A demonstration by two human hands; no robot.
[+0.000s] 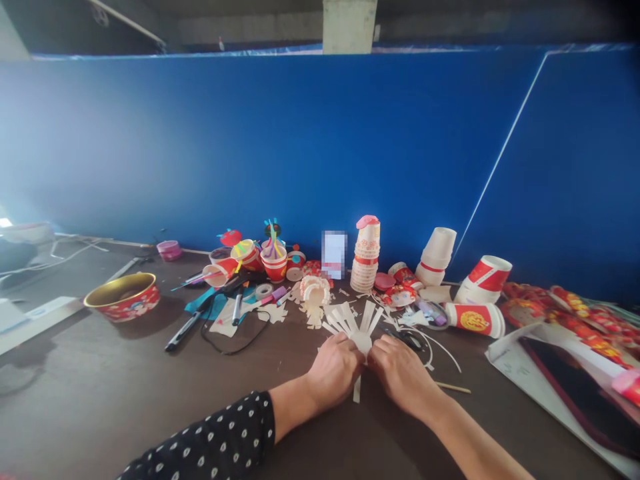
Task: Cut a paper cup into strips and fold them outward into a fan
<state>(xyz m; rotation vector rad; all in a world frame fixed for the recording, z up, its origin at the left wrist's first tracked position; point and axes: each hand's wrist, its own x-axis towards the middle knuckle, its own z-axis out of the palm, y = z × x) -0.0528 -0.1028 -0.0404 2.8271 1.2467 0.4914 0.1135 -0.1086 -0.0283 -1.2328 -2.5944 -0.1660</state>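
Between my two hands is a white paper cup cut into strips (362, 340), its strips fanned out from a round base. My left hand (336, 368) is closed on its left side. On the right side, my right hand (397, 368) is closed on it too. One strip hangs down toward me between the hands. My fingertips are partly hidden behind my knuckles. Just beyond lies another cut paper piece (315, 297) with a curled rim. A pair of dark-handled scissors (409, 339) rests right of my right hand.
Stacked paper cups (367, 267) stand at the back, with a red-and-white cup (475, 320) on its side at right. A gold-lined red bowl (123, 297) is at left. A utility knife (185, 333), a wooden stick (453, 387) and a dark tablet-like panel (585, 387) lie around.
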